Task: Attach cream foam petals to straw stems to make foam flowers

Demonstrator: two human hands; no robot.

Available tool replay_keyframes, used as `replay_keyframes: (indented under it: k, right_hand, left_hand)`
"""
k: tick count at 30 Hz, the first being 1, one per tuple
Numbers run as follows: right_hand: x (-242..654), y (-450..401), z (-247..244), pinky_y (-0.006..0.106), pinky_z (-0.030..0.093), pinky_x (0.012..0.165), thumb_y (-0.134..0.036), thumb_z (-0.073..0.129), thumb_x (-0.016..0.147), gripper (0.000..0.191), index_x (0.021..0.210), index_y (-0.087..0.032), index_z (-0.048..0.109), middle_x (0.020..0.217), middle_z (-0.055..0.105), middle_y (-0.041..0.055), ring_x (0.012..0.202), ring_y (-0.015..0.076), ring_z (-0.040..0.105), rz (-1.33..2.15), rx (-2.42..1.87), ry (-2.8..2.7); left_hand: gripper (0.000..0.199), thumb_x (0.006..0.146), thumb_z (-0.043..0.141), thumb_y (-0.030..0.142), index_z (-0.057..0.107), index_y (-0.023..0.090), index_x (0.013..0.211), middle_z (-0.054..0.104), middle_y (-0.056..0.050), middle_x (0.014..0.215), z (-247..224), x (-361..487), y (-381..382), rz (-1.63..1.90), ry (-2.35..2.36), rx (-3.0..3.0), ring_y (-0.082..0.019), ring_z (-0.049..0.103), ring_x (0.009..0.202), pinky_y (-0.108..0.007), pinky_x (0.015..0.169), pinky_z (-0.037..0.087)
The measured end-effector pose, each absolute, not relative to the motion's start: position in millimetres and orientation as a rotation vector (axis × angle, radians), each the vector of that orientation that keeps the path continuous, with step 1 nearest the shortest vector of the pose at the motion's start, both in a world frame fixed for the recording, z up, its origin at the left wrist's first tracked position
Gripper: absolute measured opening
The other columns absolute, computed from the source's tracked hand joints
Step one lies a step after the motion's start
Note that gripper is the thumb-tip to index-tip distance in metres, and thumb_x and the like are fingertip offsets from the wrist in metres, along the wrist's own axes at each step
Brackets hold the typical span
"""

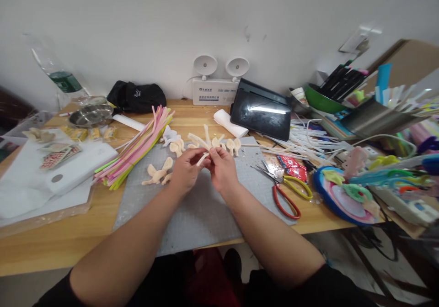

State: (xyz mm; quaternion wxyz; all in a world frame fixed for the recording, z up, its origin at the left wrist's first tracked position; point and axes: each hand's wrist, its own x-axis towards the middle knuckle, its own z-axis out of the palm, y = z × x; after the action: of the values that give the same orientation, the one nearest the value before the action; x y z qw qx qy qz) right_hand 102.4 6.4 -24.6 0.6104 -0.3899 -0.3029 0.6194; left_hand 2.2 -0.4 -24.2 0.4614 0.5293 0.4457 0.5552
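My left hand (188, 167) and my right hand (221, 165) meet above the grey mat (202, 215), fingers closed on a cream fuzzy strip piece (202, 159). Several cream strips fan out above the fingertips; which belong to the held piece is hard to tell. Cream looped pieces (157, 173) lie on the mat left of my left hand, and another pair (233, 146) rests just behind my right hand. To the right, scissors (286, 186) with one red and one yellow handle lie partly on the mat.
A bundle of pink and yellow-green strips (137, 147) lies at left, near a white device (78, 165) and metal bowl (91, 114). Behind stands a black tablet-like object (262, 110). At right are a round blue-rimmed tray (320, 197), white strips (308, 138) and a green bowl (320, 100).
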Motion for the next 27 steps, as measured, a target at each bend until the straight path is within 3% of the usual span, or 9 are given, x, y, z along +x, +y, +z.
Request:
replay_keyframes:
  k: [3,8,18,23,27]
  right_hand:
    - [97,1,-24,0.020,0.041,0.049,-0.035,0.057,0.066,0.021,0.064,-0.019,0.043,0.054,0.047,-0.0055,0.048,0.0058,0.045,1.436,-0.931,-0.772]
    - [97,-2,-20,0.020,0.040,0.048,-0.033,0.057,0.066,0.020,0.063,-0.018,0.044,0.053,0.047,-0.0060,0.046,0.0059,0.044,1.435,-0.969,-0.881]
    - [114,5,-20,0.022,0.035,0.050,-0.033,0.054,0.070,0.019,0.060,-0.017,0.054,0.053,0.050,-0.0032,0.051,0.0079,0.042,0.982,-1.163,-1.481]
    - [117,9,-23,0.021,0.039,0.051,-0.032,0.054,0.069,0.016,0.064,-0.017,0.058,0.061,0.055,-0.0018,0.054,0.0086,0.047,1.041,-1.162,-1.397]
    - [116,11,-24,0.021,0.041,0.047,-0.032,0.057,0.066,0.015,0.063,-0.017,0.056,0.057,0.052,-0.0034,0.051,0.0080,0.047,1.287,-1.096,-1.232]
  left_hand:
    - [0.014,0.062,0.064,0.027,0.063,0.016,0.070,0.061,-0.001,0.075,-26,5,0,1.477,1.162,1.227,-0.013,0.056,0.073,-0.027,0.072,0.044]
    - [0.014,0.058,0.066,0.025,0.056,0.015,0.058,0.054,0.004,0.056,-24,6,1,1.503,1.089,0.956,-0.008,0.051,0.055,-0.024,0.062,0.046]
    - [0.021,0.060,0.065,0.025,0.048,0.015,0.066,0.055,0.005,0.063,-22,-2,1,1.400,1.030,0.915,-0.009,0.056,0.062,-0.028,0.069,0.049]
    - [0.021,0.063,0.064,0.028,0.049,0.014,0.069,0.057,0.003,0.062,-18,-6,1,1.251,1.034,1.007,-0.011,0.058,0.061,-0.030,0.064,0.050]
    - [0.022,0.064,0.063,0.031,0.052,0.012,0.066,0.056,0.001,0.063,-17,-5,-1,1.099,1.049,1.120,-0.012,0.058,0.060,-0.028,0.059,0.050]
